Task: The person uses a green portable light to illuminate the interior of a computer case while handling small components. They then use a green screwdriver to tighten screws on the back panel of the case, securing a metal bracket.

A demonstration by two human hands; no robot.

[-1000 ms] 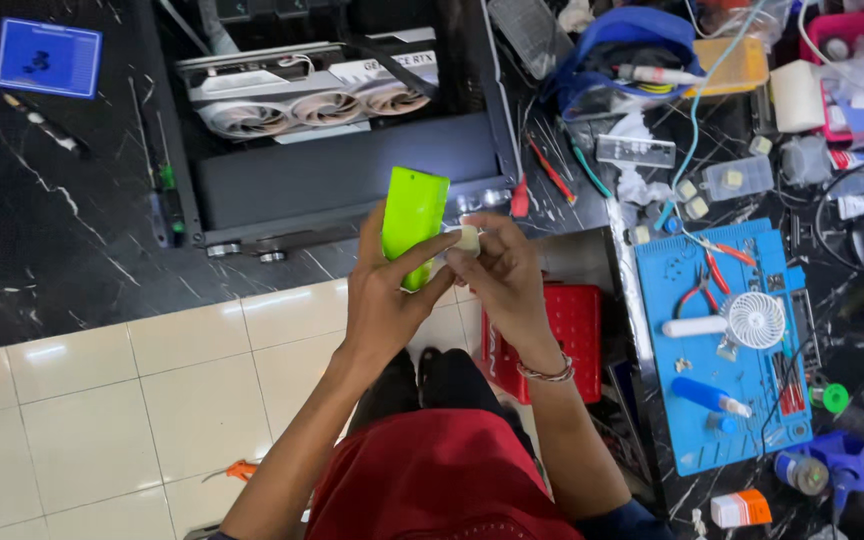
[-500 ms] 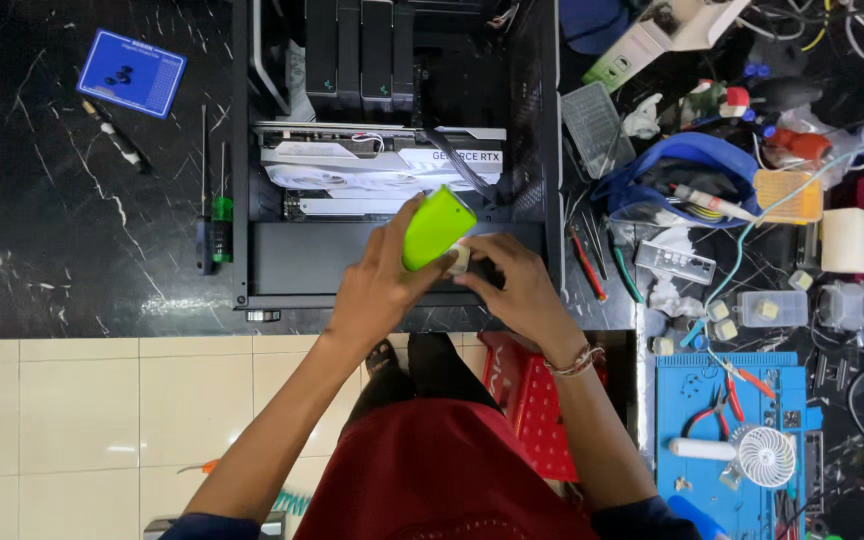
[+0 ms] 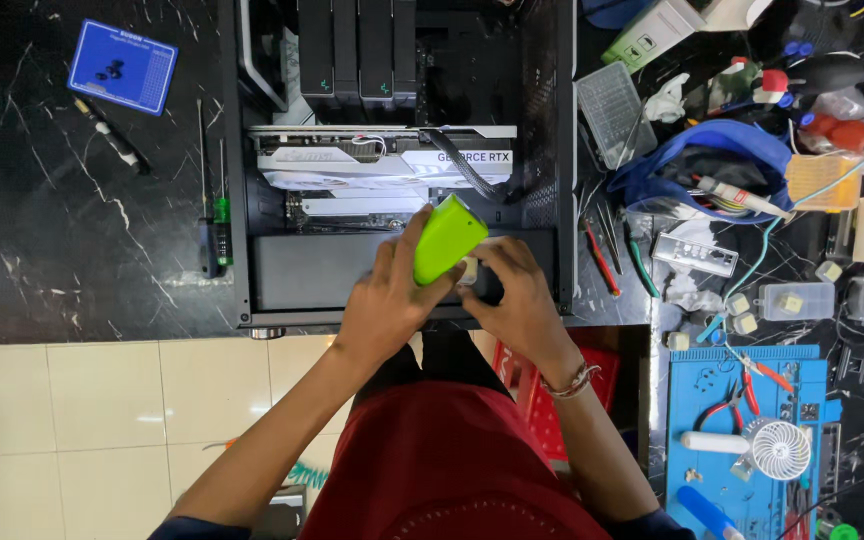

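Green tool [image 3: 448,237] in left hand [image 3: 389,300] (fingers closed)

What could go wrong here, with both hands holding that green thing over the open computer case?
The green device sits right above the open case: a slip from the left hand or right hand could drop it onto the white graphics card. The loose cable nearby might also snag.

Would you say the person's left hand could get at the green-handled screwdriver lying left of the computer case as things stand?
Probably not at once: the left hand is wrapped around the lime-green tool. The green-handled screwdriver lies uncovered on the black marble top, just outside the computer case, so the path looks free once that hand lets go.
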